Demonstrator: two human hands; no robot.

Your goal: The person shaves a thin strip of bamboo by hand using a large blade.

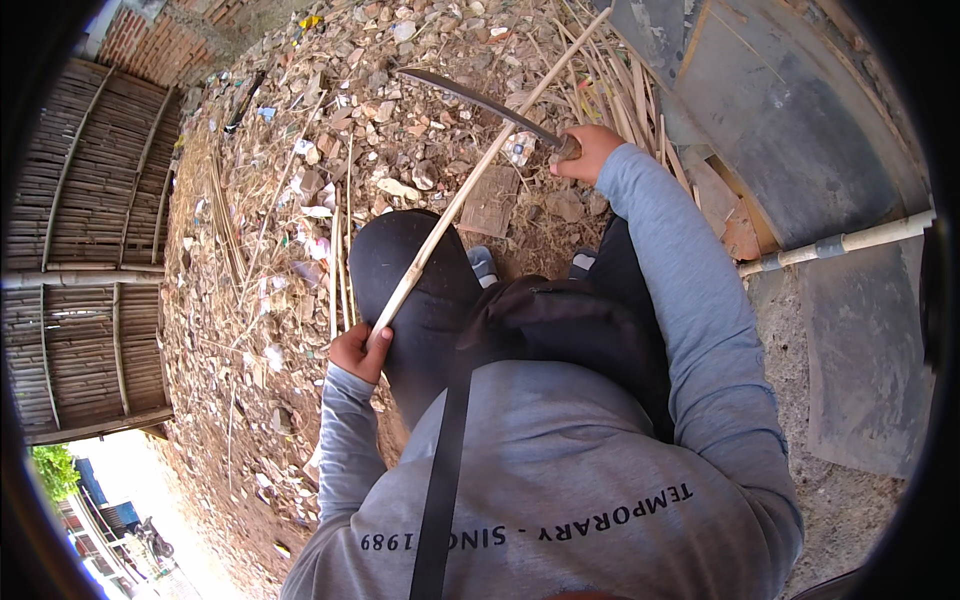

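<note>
A long pale bamboo strip slants up and away over my left thigh. Its near end is closed in my left hand, thumb lying along it. Wrapped round the wooden handle of a machete with a slim curved blade is my right hand, off to the right at mid-strip height. The dark blade points left and crosses the strip in its upper part; whether it touches or only overlaps it from here, I cannot tell. The strip's far end reaches the top of the view.
Rubble and dry litter cover the ground ahead. Loose bamboo strips lie at the upper right, and more slats left of my knee. Grey sheets and a pole stand right; a bamboo wall is left.
</note>
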